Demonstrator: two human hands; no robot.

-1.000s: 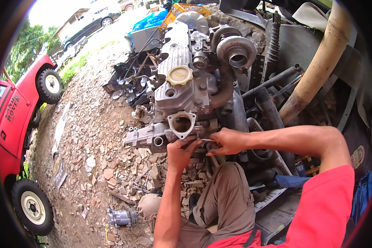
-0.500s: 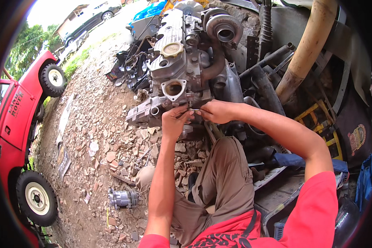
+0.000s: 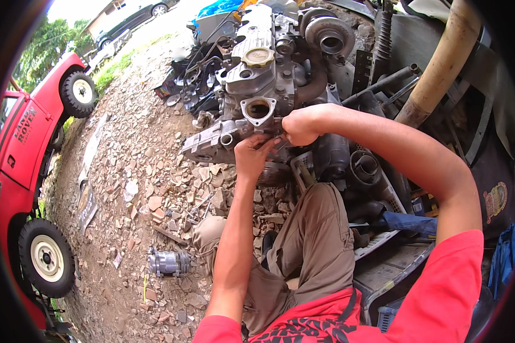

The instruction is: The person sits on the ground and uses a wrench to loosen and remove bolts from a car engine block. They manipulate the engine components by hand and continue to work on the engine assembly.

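Observation:
In front of me stands a grey metal engine (image 3: 252, 86) with a yellowish oil filler cap (image 3: 257, 56) on top. Both my hands are at its near face, just below a three-cornered flange (image 3: 259, 111) with a round opening. My left hand (image 3: 254, 153) comes from below with its fingertips pinched together against the engine. What they hold is too small to name. My right hand (image 3: 303, 126) is curled beside it, slightly higher, knuckles up. Its fingertips are hidden behind the hand, so its hold cannot be made out.
A round turbocharger (image 3: 331, 41) sits at the engine's far right. On the stony ground to the left lies a silver cylindrical compressor (image 3: 170, 263). Pipes and a thick bamboo pole (image 3: 440, 63) crowd the right side. A red vehicle (image 3: 28, 148) stands at far left.
My right hand has risen and turned over from a fingertip pinch to a curled grip near the flange. My left hand stays pinched below it. The whole view has shifted slightly.

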